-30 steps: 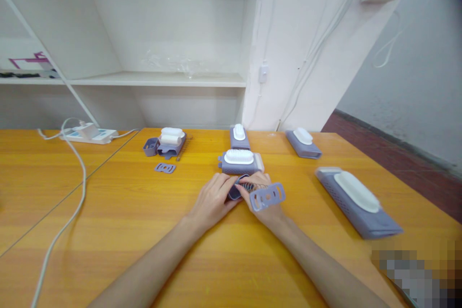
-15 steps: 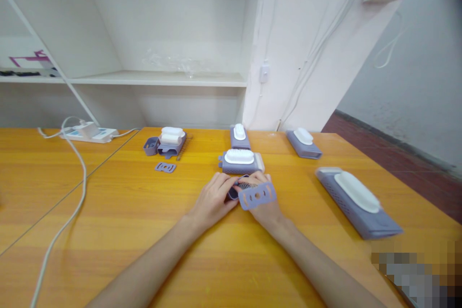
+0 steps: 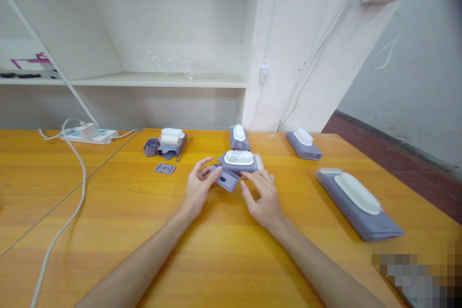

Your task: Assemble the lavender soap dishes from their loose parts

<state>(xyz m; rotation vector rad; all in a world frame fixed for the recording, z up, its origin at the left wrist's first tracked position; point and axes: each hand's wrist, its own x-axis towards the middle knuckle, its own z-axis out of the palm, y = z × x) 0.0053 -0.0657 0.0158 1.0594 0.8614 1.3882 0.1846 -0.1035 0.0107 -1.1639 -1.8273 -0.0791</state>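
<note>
In the head view my left hand [image 3: 198, 185] pinches a small grey-purple plastic cap [image 3: 228, 180], tilted, with a dark slot in its face. A thin wire spring [image 3: 234, 156] shows just above the cap, in front of a white-topped grey unit [image 3: 240, 159]; whether it is attached to the cap I cannot tell. At the cap's right side is my right hand [image 3: 265, 197], thumb and fingers apart with nothing visible between them. Its index fingertip is close to the cap's edge; contact is unclear.
Back left, a grey cup-like part [image 3: 150, 147], an opened grey housing [image 3: 171, 147], another spring [image 3: 185, 148] and a slotted plate [image 3: 165, 168] lie together. More white-topped units [image 3: 359, 192] stand right and behind. A power strip [image 3: 90, 134] trails a white cable [image 3: 81, 168].
My hands have moved apart, and the left has turned the cap. The slotted plate that was at my right hand no longer shows there. The spring now appears above the cap.
</note>
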